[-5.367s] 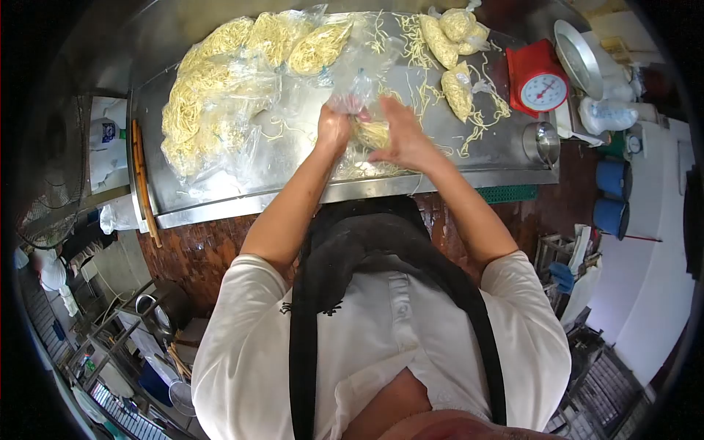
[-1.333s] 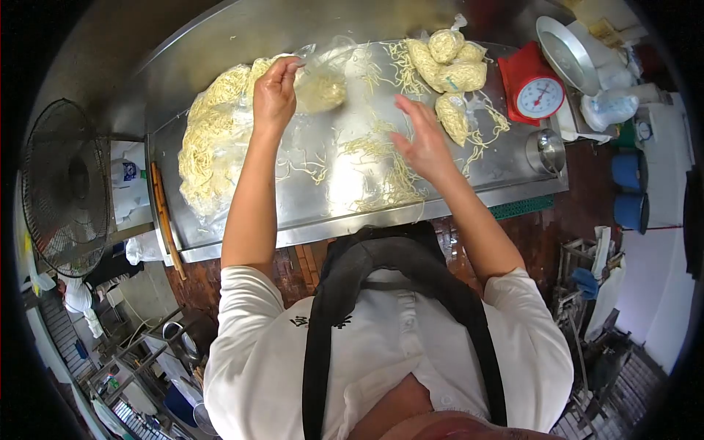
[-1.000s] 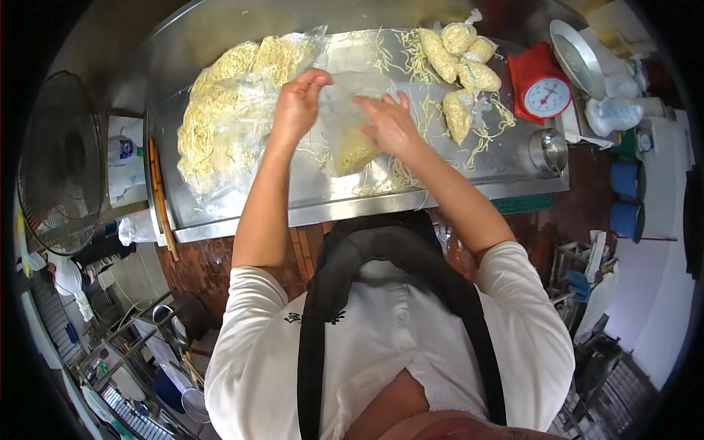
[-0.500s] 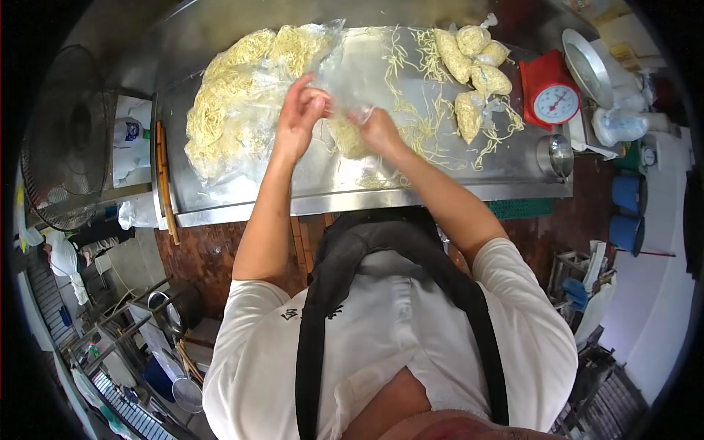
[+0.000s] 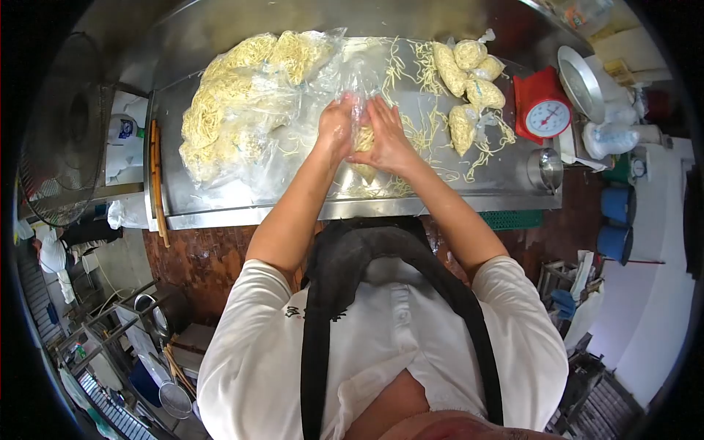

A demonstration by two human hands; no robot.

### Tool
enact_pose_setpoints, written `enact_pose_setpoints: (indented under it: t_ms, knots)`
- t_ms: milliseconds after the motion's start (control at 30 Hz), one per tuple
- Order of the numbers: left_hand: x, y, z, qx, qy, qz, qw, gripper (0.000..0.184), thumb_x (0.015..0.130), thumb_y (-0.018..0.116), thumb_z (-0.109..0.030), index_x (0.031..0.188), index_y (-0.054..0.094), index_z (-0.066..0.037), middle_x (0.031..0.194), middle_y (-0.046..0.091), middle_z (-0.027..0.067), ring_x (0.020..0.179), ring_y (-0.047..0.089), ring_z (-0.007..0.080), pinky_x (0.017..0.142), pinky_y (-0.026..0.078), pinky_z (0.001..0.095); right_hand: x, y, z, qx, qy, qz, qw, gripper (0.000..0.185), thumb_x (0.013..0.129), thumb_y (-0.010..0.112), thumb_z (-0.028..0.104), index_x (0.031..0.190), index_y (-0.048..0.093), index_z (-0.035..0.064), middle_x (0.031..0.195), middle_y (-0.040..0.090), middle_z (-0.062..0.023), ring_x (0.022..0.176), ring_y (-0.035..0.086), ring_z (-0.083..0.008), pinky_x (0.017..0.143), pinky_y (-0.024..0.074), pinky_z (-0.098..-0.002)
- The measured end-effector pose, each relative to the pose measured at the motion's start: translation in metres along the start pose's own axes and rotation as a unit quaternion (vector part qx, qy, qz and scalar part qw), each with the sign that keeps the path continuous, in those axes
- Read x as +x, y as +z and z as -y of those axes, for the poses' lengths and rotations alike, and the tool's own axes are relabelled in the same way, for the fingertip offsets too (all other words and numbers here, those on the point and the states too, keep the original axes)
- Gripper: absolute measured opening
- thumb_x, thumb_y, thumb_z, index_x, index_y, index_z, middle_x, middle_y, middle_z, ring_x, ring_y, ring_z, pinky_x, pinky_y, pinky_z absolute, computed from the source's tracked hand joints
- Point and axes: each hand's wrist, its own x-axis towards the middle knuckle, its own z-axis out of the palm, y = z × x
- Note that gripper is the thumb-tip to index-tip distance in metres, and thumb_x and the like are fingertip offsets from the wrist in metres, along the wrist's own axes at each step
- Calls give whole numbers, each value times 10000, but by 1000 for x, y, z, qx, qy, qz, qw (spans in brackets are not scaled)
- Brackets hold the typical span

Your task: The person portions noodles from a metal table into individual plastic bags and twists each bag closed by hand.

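Firstly, at the far left, a fan [image 5: 62,139] stood beyond the metal desk [image 5: 242,216], and wooden sticks [image 5: 155,180] lay along the desk's left edge. Next, a heap of bagged noodles [image 5: 220,110] occupied the left part of the surface. Your left hand [image 5: 336,126] bore against the left side of a see-through bag of noodles [image 5: 364,141]; whether its fingers pinched the film could not be determined. The bag was located between your two hands, at the middle of the desk, its film extending toward the far edge. Your right hand [image 5: 385,139] was spread along the bag's right side, thumb apart from the fingers. Farther right, loose noodle strands [image 5: 422,132] were scattered. Beyond these lay a cluster of filled bags [image 5: 449,70], with a single filled bag [image 5: 462,130] just in front, then a red dial scale [image 5: 529,95] and a metal bowl [image 5: 543,172] near the front corner.
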Motion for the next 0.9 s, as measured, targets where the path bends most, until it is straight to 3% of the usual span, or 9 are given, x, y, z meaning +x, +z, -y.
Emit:
enact_pose_setpoints:
  t_ms: [133,333,400,467,667,700,767,833,900]
  knots:
    - [23,-9,13,-21,-35,38,998,201,988,508,-151,1040,546,39,908,596,107,804,598,204,699,511,333,11,12,-7,-19,-20,-47,999,828,606,873,373,1188,471,-58,1304,529,-255,1290,438,-423,1137,246,-547]
    - [0,12,20,6,45,-32,998,206,946,516,-83,1131,544,4,921,586,81,869,594,198,760,491,332,26,19,-19,98,125,-42,986,375,732,733,231,1008,594,20,892,675,-233,878,651,-399,772,511,-475]
    - [-27,-5,25,210,185,-16,960,432,865,626,-71,1262,479,12,1005,604,115,996,583,263,905,456,359,33,15,-29,29,125,-41,991,321,756,689,210,1017,612,41,834,665,-240,818,652,-413,708,520,-478]
    - [-36,-33,53,411,373,-37,831,538,818,691,-91,1292,463,24,1056,607,141,1064,572,311,968,427,374,39,9,-32,18,101,-44,994,294,761,663,186,1020,626,52,804,659,-245,790,651,-424,681,526,-478]
    - [-45,-35,49,542,275,88,789,650,713,755,-101,1299,501,17,1041,644,210,1052,589,422,930,466,442,35,-26,7,59,-17,37,997,307,724,647,120,1025,637,58,830,660,-252,815,646,-427,715,530,-480]
    - [-36,-42,44,531,401,95,740,552,718,777,-120,1218,581,10,1115,651,224,1044,617,393,918,491,426,33,-42,10,27,-45,60,997,315,717,649,113,1025,636,52,836,661,-253,820,644,-428,721,527,-481]
    - [5,-71,-11,509,165,301,789,514,735,803,-161,1184,616,3,1156,653,223,989,651,389,872,530,411,37,-63,19,19,-67,77,995,320,714,649,105,1026,633,41,840,661,-252,830,641,-431,729,521,-484]
    - [44,-88,-40,587,372,-17,719,406,828,748,-221,1134,637,20,1089,678,240,958,677,342,869,537,370,34,-74,28,70,-50,68,994,314,721,644,102,1027,629,33,836,660,-249,839,638,-434,736,514,-488]
    - [33,-75,-46,652,191,61,731,360,904,649,-260,1084,634,51,1012,683,260,927,686,316,837,549,375,31,-48,17,80,-3,14,997,301,745,640,97,1039,621,32,856,664,-246,851,637,-438,738,511,-482]
